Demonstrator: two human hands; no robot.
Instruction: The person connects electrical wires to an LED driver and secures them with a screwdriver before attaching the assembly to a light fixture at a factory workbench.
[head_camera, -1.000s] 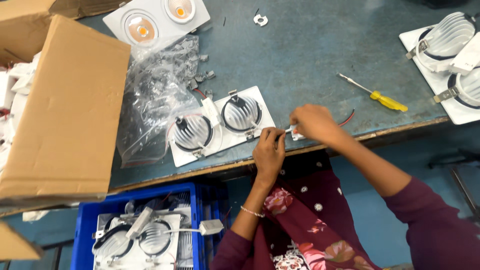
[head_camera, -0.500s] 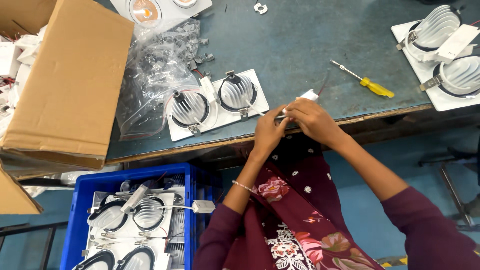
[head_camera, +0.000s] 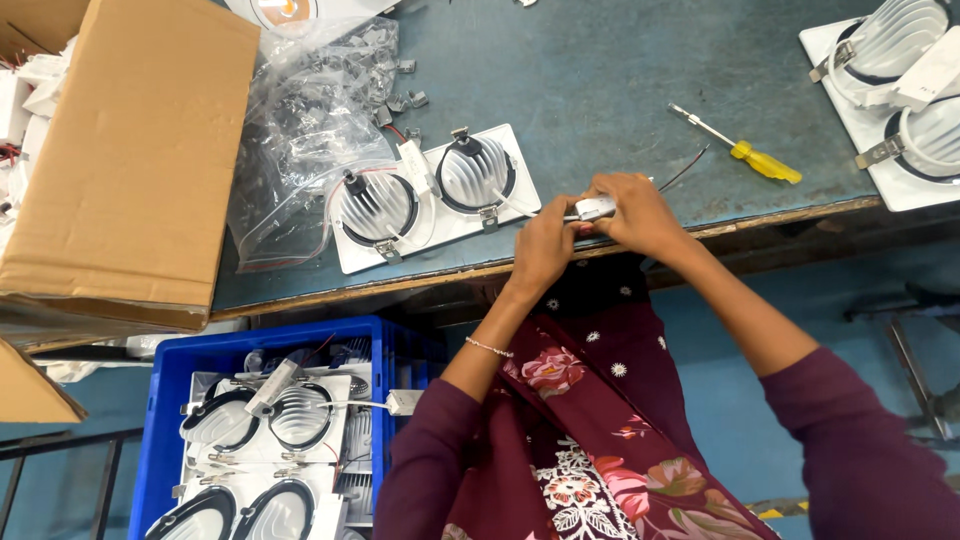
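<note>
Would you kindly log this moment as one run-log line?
left hand: grips white connector | right hand: grips same connector | twin downlight fixture: on bench, wired to connector | yellow screwdriver: idle

The single head-worn camera is looking steeply down from above the person's own arms, close over the near edge of the blue-grey workbench (head_camera: 620, 80), taking in the blue crate (head_camera: 165, 420) below at left.

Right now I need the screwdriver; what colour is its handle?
Yellow. The screwdriver lies on the table, clearest in the head view.
</note>
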